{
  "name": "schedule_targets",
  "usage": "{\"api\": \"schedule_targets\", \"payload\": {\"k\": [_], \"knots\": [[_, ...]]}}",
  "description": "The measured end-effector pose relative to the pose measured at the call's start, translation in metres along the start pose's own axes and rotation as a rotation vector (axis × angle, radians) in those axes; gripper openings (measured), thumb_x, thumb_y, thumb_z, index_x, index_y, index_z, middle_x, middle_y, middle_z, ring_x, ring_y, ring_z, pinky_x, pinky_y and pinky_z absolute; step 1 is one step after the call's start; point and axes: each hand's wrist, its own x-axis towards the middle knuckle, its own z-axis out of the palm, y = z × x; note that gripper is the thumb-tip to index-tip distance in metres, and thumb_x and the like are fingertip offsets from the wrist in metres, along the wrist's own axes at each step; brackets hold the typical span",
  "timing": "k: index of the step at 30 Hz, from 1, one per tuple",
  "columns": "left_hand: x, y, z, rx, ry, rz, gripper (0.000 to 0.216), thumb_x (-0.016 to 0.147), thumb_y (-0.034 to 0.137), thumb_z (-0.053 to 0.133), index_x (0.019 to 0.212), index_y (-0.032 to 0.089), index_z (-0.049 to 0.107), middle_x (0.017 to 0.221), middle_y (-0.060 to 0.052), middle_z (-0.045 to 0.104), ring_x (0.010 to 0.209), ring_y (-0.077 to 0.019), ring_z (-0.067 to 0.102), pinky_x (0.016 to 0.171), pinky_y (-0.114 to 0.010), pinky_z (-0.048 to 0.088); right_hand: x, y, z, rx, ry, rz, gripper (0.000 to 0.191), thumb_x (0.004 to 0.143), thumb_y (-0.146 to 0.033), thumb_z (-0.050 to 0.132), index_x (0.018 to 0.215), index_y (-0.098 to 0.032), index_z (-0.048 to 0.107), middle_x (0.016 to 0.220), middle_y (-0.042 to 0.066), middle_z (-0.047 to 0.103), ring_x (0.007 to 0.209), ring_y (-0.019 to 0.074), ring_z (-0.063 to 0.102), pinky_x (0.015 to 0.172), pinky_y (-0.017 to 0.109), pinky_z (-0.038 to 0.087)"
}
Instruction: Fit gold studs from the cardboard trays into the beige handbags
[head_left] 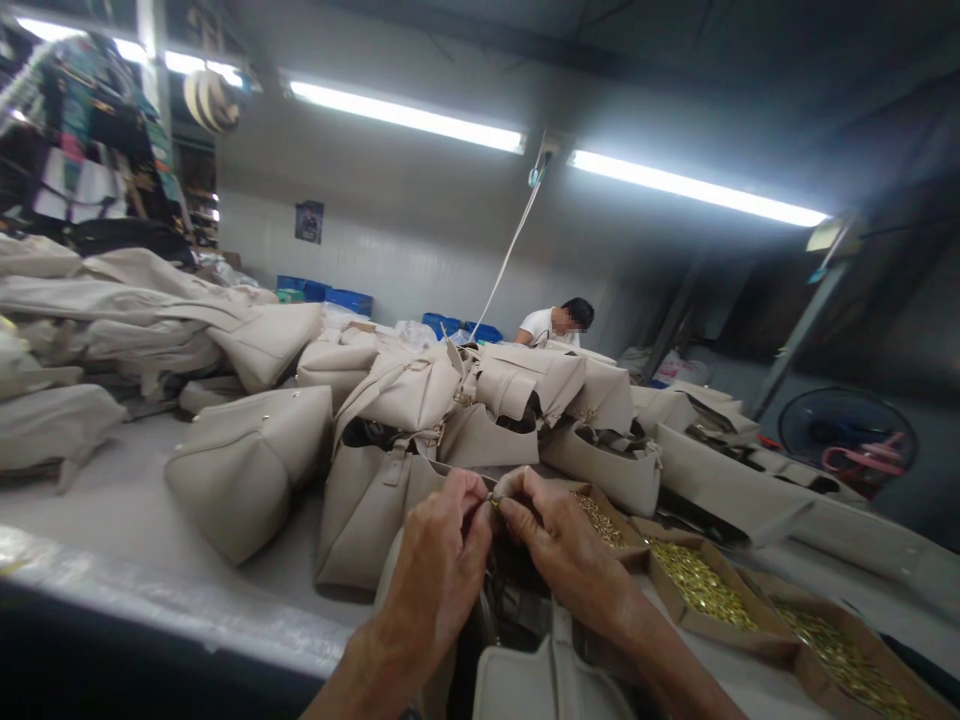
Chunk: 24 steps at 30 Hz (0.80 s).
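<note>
While soft beige bags [150, 290] heap up on the far left, one boxy bag [251, 455] lies tipped on the table [135, 500] nearer us. Now the left hand [435, 560]: its fingers are pinched tight at a small gold-coloured piece [493, 503], just above an open beige bag [517, 685] at the near edge. And the right hand [562, 540] meets it there, thumb and fingers pressing on that same piece! Far behind, a person in white [538, 325] bends low. Over to the right, cardboard trays [720, 632] hold gold-coloured bits [697, 580], and a dark fan [844, 430] stands at the far right.
</note>
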Motion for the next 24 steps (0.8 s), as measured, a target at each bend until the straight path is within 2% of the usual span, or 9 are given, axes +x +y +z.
{"api": "schedule_targets", "payload": {"k": [3, 7, 12, 16, 18, 21, 24], "knots": [[-0.003, -0.003, 0.004, 0.054, 0.067, 0.061, 0.01, 0.087, 0.022, 0.044, 0.086, 0.021, 0.054, 0.075, -0.002, 0.064, 0.073, -0.0184, 0.064, 0.067, -0.027, 0.048, 0.0, 0.001, 0.005, 0.047, 0.047, 0.029, 0.011, 0.089, -0.02, 0.048, 0.08, -0.017, 0.053, 0.074, 0.001, 0.059, 0.07, 0.0141, 0.053, 0.068, 0.026, 0.039], [-0.007, -0.007, 0.002, 0.074, 0.045, 0.119, 0.012, 0.089, 0.021, 0.042, 0.092, 0.021, 0.054, 0.076, -0.002, 0.063, 0.072, -0.0184, 0.063, 0.067, -0.028, 0.05, -0.001, 0.006, 0.01, 0.179, 0.106, 0.037, 0.005, 0.085, -0.022, 0.053, 0.084, -0.018, 0.051, 0.074, 0.0, 0.058, 0.068, 0.0137, 0.054, 0.065, 0.025, 0.041], [-0.008, -0.011, -0.005, 0.124, -0.014, 0.207, 0.015, 0.09, 0.017, 0.039, 0.095, 0.022, 0.053, 0.077, -0.002, 0.061, 0.073, -0.0181, 0.061, 0.069, -0.029, 0.049, -0.004, 0.007, 0.01, 0.334, 0.022, -0.002, 0.007, 0.083, -0.023, 0.054, 0.083, -0.016, 0.056, 0.072, -0.001, 0.057, 0.063, 0.012, 0.052, 0.059, 0.023, 0.042], [-0.009, -0.005, -0.006, 0.188, -0.041, 0.271, 0.016, 0.091, 0.014, 0.037, 0.094, 0.021, 0.051, 0.083, -0.003, 0.059, 0.079, -0.0191, 0.058, 0.074, -0.033, 0.05, -0.008, 0.002, 0.011, 0.313, 0.039, 0.021, 0.005, 0.082, -0.021, 0.055, 0.08, -0.017, 0.054, 0.068, -0.003, 0.054, 0.06, 0.0108, 0.049, 0.057, 0.022, 0.04], [-0.015, -0.001, -0.006, 0.276, -0.009, 0.32, 0.017, 0.088, 0.012, 0.04, 0.099, 0.021, 0.05, 0.094, -0.006, 0.059, 0.089, -0.0215, 0.057, 0.079, -0.038, 0.05, -0.008, 0.001, 0.013, 0.249, 0.088, 0.033, 0.002, 0.082, -0.018, 0.054, 0.08, -0.017, 0.054, 0.072, -0.001, 0.058, 0.067, 0.0121, 0.053, 0.063, 0.023, 0.041], [-0.036, -0.005, -0.013, 0.49, 0.073, 0.365, 0.034, 0.084, 0.013, 0.047, 0.118, 0.019, 0.046, 0.121, -0.013, 0.052, 0.112, -0.0284, 0.049, 0.089, -0.047, 0.048, -0.008, 0.003, 0.018, 0.194, 0.177, 0.067, 0.003, 0.082, -0.016, 0.052, 0.079, -0.018, 0.052, 0.077, 0.001, 0.061, 0.075, 0.0143, 0.056, 0.069, 0.025, 0.043], [-0.065, -0.022, -0.03, 0.621, 0.052, 0.4, 0.047, 0.086, 0.02, 0.048, 0.131, 0.013, 0.037, 0.132, -0.017, 0.046, 0.124, -0.0289, 0.044, 0.094, -0.044, 0.05, -0.009, 0.006, 0.022, 0.237, 0.206, 0.086, 0.005, 0.083, -0.019, 0.05, 0.079, -0.019, 0.05, 0.073, 0.0, 0.059, 0.067, 0.0134, 0.056, 0.064, 0.025, 0.044]]}}
